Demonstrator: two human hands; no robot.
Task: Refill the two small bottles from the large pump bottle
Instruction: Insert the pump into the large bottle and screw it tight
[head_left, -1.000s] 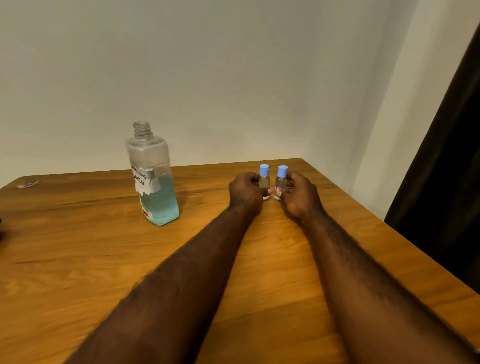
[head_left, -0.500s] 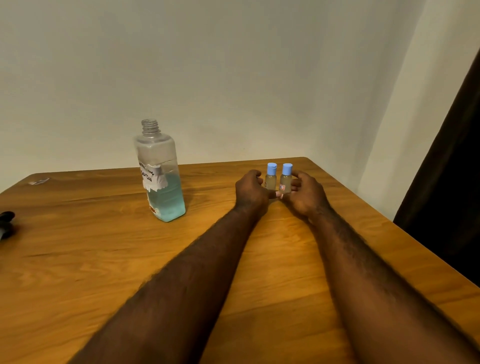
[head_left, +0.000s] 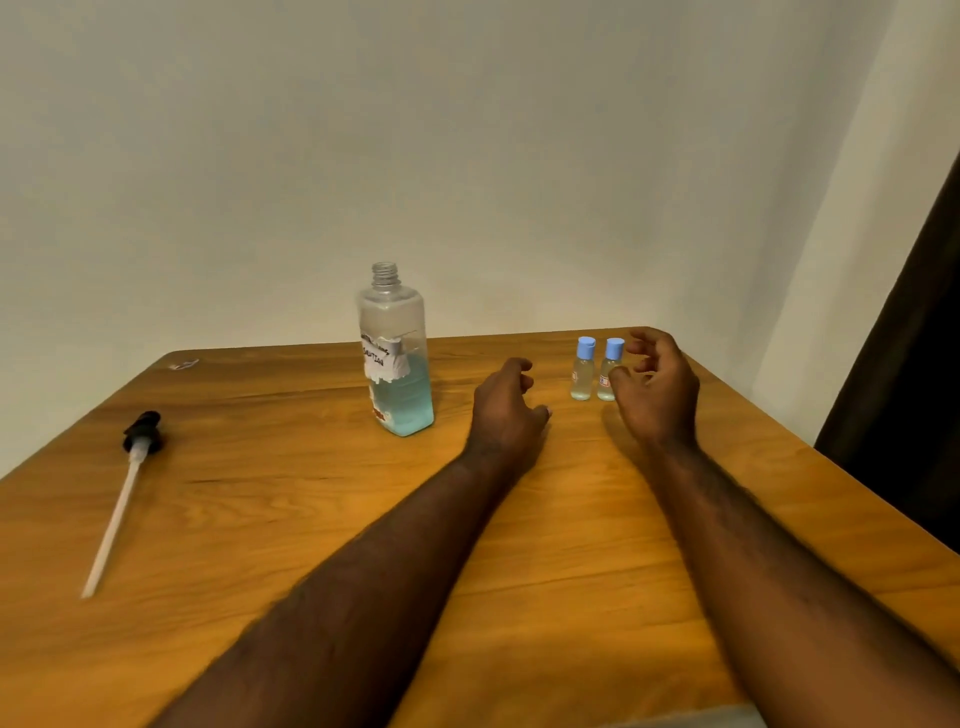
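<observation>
The large bottle (head_left: 397, 358) stands upright towards the far edge of the bench (head_left: 311, 519). It is clear and square-shouldered, with a bare threaded neck, a torn white label on its front and blue liquid in its lower half. To its right stand the nearer small bottle (head_left: 583, 369) and the farther small bottle (head_left: 609, 370), side by side, blue caps on, pale liquid inside.

My left hand (head_left: 506, 410) hovers between the large bottle and the small ones, fingers (head_left: 519, 366) loosely curled and holding nothing. My right hand (head_left: 657, 387) sits just beyond the farther small bottle, fingers (head_left: 641, 345) spread and half bent; I cannot tell whether the thumb touches it.

The bench's far right corner lies just beyond that hand, with a dark curtain (head_left: 924, 364) further right. Well left of the large bottle lies the pump (head_left: 140, 439), its tube pointing towards me, with broad bare wood between.
</observation>
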